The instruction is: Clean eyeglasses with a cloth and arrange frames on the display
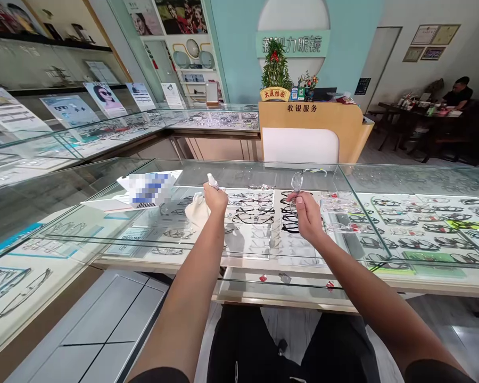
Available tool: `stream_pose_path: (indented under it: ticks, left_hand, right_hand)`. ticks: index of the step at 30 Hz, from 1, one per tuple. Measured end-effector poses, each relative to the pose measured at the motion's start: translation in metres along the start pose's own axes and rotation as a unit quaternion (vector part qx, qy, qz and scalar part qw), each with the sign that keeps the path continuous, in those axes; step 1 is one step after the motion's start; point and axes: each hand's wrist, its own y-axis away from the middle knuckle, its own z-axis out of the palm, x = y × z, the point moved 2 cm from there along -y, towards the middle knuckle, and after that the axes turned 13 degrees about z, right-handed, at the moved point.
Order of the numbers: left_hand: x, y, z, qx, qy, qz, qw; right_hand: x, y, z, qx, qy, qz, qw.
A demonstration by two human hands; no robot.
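My left hand (216,202) is closed round a small white spray bottle (212,181), its nozzle pointing up above the fingers. A cream cloth (198,210) shows just left of that hand; I cannot tell whether it hangs from the fingers or lies on the glass. Between the thumb and fingers of my right hand (309,215) is a pair of eyeglasses (297,181), one lens upright and a temple stretching right. Both hands are above the glass display counter (239,268). Under its top lie rows of eyeglass frames (255,210).
An open white card folder (122,202) with blue print rests on the counter at left. A drawer or shelf (239,290) with small red tags juts out near my legs. Beyond stand a wooden cashier desk (311,114) and, far right, a person (458,94) seated at a table.
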Motion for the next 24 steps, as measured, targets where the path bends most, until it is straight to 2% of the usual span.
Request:
stream_pose_path:
  ticks: [5,10,14,17,24]
  left_hand:
    - [0.007,0.010,-0.003,0.026,-0.020,0.009,0.999]
    - [0.028,0.025,-0.015,0.083,-0.054,0.052,0.994]
    - [0.033,0.031,-0.033,0.047,-0.087,0.112,0.989]
    - [0.018,0.032,-0.055,0.002,-0.131,0.119,0.984]
    - [-0.041,0.033,-0.109,-0.096,-0.215,0.057,0.970]
  right_hand:
    - [0.001,0.003,-0.001,0.000,0.004,-0.009,1.000]
    - [0.000,0.006,-0.002,-0.002,0.017,-0.015,1.000]
    - [-0.001,0.009,-0.003,-0.009,0.019,-0.019,1.000]
    - [-0.002,0.011,-0.004,-0.014,0.012,-0.022,1.000]
    - [-0.003,0.013,-0.003,-0.026,0.016,-0.021,0.999]
